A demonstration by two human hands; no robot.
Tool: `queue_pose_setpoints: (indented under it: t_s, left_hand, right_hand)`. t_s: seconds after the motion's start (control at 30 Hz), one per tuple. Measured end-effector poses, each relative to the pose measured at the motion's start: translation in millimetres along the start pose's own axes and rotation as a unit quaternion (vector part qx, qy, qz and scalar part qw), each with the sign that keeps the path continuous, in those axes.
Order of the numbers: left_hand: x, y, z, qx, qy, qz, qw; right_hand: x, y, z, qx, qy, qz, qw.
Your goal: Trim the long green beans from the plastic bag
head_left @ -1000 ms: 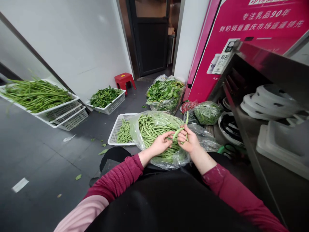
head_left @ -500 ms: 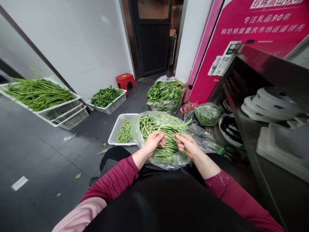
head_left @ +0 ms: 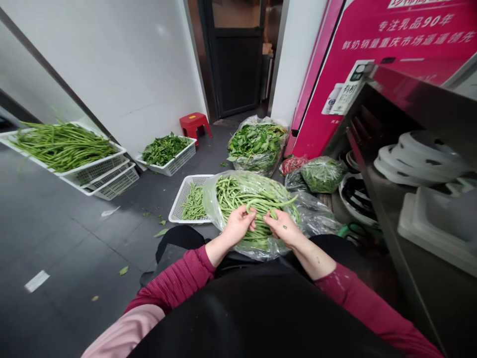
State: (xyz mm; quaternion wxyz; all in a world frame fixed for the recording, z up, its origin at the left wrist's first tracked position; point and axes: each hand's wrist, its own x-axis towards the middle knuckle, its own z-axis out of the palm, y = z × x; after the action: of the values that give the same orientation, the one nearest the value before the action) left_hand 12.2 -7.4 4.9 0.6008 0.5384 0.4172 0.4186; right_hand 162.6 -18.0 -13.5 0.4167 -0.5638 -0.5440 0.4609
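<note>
My left hand (head_left: 240, 223) pinches a long green bean (head_left: 274, 203) between thumb and fingers. The bean curves up from that grip and stretches right, above my right hand (head_left: 281, 227). With its fingertips closed, my right hand holds a bit of green bean close to the left fingers; whether it belongs to the same bean I cannot tell. Under both hands is a clear plastic bag (head_left: 210, 199) full of long beans, resting at my lap. Left of it stands a white basket (head_left: 178, 204) of short bean pieces. A green fleck sticks to my right hand.
Leafy greens fill a white basket (head_left: 179, 161) and a big plastic bag (head_left: 257, 164). Stacked white baskets (head_left: 100, 171) of green stems are at left, a red stool (head_left: 196, 124) by the wall. A metal shelf (head_left: 391, 219) with white containers borders the right; leaf scraps lie on the floor.
My right hand has moved left and slightly down, closer to my left hand. The left hand keeps its pinch on the long bean and has barely shifted.
</note>
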Motion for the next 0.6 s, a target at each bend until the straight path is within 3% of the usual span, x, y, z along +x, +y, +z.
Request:
queue_pose_setpoints:
  t_s: [0.1,0.2,0.27,0.33,0.47,0.6]
  left_hand:
    - [-5,4,4.0,0.034,0.019,0.012,0.999]
    - [-7,4,4.4,0.069,0.014,0.010,0.997]
    - [-7,-1,2.4,0.124,0.008,0.009,0.992]
    - [-6,-8,0.1,0.229,0.001,0.048,0.972]
    - [-7,-18,-0.2,0.414,-0.023,0.166,0.895]
    - [-12,-11,1.5,0.460,-0.066,0.159,0.871]
  right_hand:
    - [7,15,1,-0.176,0.052,-0.054,0.982]
    - [11,25,-3,-0.211,0.023,-0.018,0.977]
    - [11,23,-7,-0.152,-0.005,0.011,0.988]
    - [8,15,-9,-0.061,-0.037,0.015,0.997]
    - [2,-7,-4,0.046,-0.115,-0.018,0.992]
    - [-4,-15,2,0.144,-0.116,-0.019,0.983]
